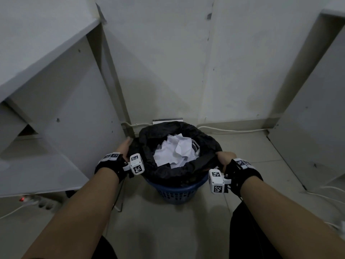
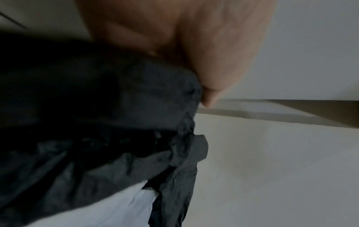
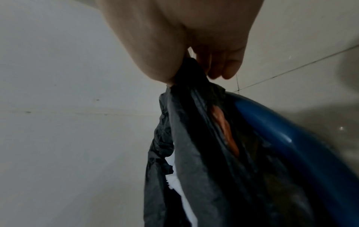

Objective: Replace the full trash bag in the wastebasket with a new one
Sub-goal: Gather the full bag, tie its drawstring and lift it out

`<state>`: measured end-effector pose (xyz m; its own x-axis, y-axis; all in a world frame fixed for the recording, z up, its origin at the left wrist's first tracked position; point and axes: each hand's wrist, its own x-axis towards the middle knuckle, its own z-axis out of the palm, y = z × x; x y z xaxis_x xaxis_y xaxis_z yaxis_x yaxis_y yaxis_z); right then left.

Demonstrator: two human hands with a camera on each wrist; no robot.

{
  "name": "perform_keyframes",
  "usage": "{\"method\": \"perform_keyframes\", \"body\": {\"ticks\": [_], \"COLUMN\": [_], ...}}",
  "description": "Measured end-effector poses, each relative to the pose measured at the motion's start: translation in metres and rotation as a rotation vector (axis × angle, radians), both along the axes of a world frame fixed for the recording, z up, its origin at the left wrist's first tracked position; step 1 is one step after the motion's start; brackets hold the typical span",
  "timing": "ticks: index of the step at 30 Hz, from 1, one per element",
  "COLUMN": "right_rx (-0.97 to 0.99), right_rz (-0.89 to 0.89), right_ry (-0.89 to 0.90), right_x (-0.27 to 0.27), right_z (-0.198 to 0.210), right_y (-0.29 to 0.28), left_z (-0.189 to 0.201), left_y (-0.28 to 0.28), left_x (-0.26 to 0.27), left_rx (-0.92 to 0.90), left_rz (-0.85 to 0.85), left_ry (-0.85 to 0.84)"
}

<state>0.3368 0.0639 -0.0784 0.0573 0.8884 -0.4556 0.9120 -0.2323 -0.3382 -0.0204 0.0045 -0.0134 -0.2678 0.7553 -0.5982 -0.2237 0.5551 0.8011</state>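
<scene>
Head view, lower centre of frame: a round blue plastic wastebasket with a slotted wall stands on the pale tiled floor, close to the white wall. A black crinkled plastic trash bag lines it; the bag's mouth stands open and raised above the basket rim. Inside the bag: crumpled white paper, piled near the top. An orange item shows through the bag's folds in the right wrist view; what it is cannot be told.

Left hand, left of the bag: thumb and fingers closed on the bag's left edge, pinching the plastic. How the individual fingers lie is blurred.

Right hand, right of the bag: thumb and curled fingers pinch a gathered fold of the bag's right edge, pulled taut above the blue rim.

Lower left of the head view: a power strip with a red light on the floor under a white shelf unit. A white cable runs along the wall base.
</scene>
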Motion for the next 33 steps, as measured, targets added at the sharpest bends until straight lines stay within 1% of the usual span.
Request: {"method": "perform_keyframes", "body": {"ticks": [2,4,5,6,7,8,9,10,11,12,13,14,16,18,20,21,23,25,28,30,31,33], "right_rx": [-0.023,-0.036,-0.01,0.004,0.004,0.02,0.069,0.105,0.117,0.112,0.098,0.086,0.023,-0.082,-0.199,-0.22,-0.173,-0.129,-0.074,-0.015,-0.017,0.002], "right_rz": [-0.021,-0.153,-0.322,-0.465,-0.591,-0.68,-0.712,-0.701,-0.666,-0.641,-0.639,-0.657,-0.691,-0.664,-0.528,-0.458,-0.347,-0.283,-0.186,-0.057,0.039,0.207], "right_ry": [0.095,0.368,0.577,0.727,0.88,1.057,1.193,1.278,1.354,1.387,1.351,1.288,1.09,0.938,0.811,0.74,0.618,0.5,0.408,0.25,0.137,-0.033], "right_x": [0.003,0.001,-0.001,-0.004,-0.009,-0.015,-0.02,-0.024,-0.024,-0.025,-0.023,-0.02,-0.014,-0.008,-0.004,-0.003,-0.001,0.001,0.004,0.001,0.0,-0.001], "right_z": [0.003,0.006,0.007,0.007,0.009,0.013,0.02,0.025,0.028,0.032,0.035,0.033,0.02,0.003,-0.015,-0.02,-0.025,-0.024,-0.025,-0.015,-0.007,0.002], "right_y": [0.007,0.017,0.022,0.03,0.033,0.032,0.029,0.024,0.021,0.015,0.012,0.01,0.01,0.012,0.015,0.014,0.013,0.013,0.024,0.031,0.033,0.042], "left_z": [-0.014,-0.034,-0.028,-0.017,-0.003,0.007,0.014,0.016,0.019,0.019,0.02,0.019,0.024,0.025,0.029,0.031,0.033,0.033,0.029,0.027,0.029,0.03], "left_y": [0.016,0.035,0.036,0.036,0.03,0.027,0.026,0.026,0.024,0.024,0.024,0.025,0.022,0.021,0.017,0.015,0.013,0.01,0.005,0.0,-0.004,-0.009], "left_x": [-0.013,-0.025,-0.023,-0.019,-0.013,-0.007,-0.003,0.0,0.002,0.003,0.002,0.001,0.002,0.0,0.002,0.004,0.006,0.004,-0.008,-0.014,-0.015,-0.018], "left_rx": [-0.027,-0.032,-0.038,-0.052,-0.047,-0.021,0.021,0.06,0.104,0.124,0.142,0.14,0.102,0.048,0.024,0.014,-0.013,-0.035,-0.066,-0.08,-0.089,-0.102], "left_rz": [-0.11,-0.161,-0.163,-0.147,-0.107,-0.07,-0.021,-0.015,0.025,0.06,0.1,0.102,0.097,0.059,0.0,-0.023,-0.067,-0.088,-0.143,-0.138,-0.116,-0.074], "left_ry": [0.056,0.104,0.119,0.115,0.107,0.104,0.065,0.029,-0.025,-0.092,-0.134,-0.16,-0.147,-0.098,-0.04,-0.014,0.04,0.126,0.165,0.174,0.16,0.155]}}
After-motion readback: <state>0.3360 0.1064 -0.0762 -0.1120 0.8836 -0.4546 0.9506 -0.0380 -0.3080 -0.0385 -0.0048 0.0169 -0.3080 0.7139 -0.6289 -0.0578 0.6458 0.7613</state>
